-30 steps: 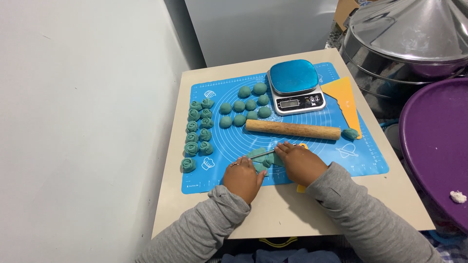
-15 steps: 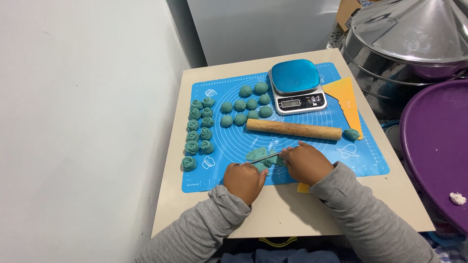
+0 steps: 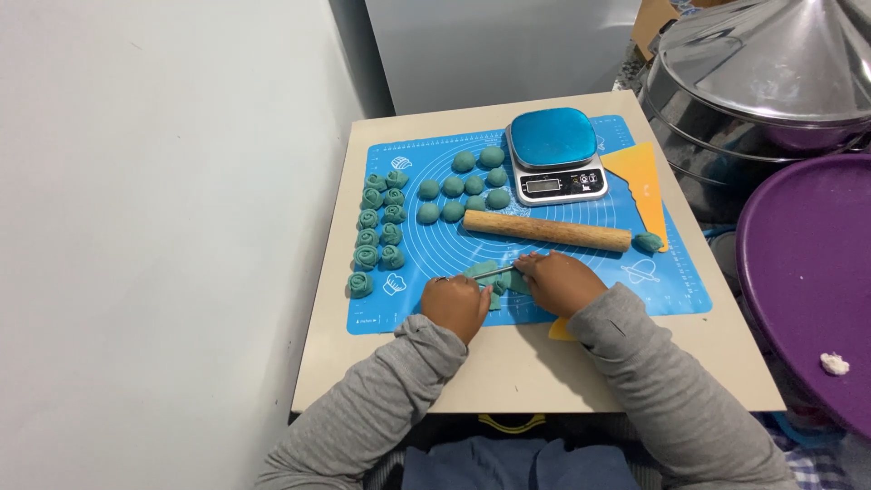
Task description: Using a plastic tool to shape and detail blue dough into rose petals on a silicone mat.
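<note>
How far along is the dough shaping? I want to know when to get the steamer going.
Done, by the look of it: eleven rose-shaped pieces lined up at the mat's left edge. In hand: left hand steadies a flat green dough piece while right hand works it with a thin stick. Left: nine plain dough balls beside the scale and one ball by the rolling pin's end.

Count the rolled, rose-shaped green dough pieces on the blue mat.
11: ten rose-shaped pieces in two columns of five along the left edge of the mat, one alone below them. The left hand and the right hand, holding a thin stick, may hide more.
</note>
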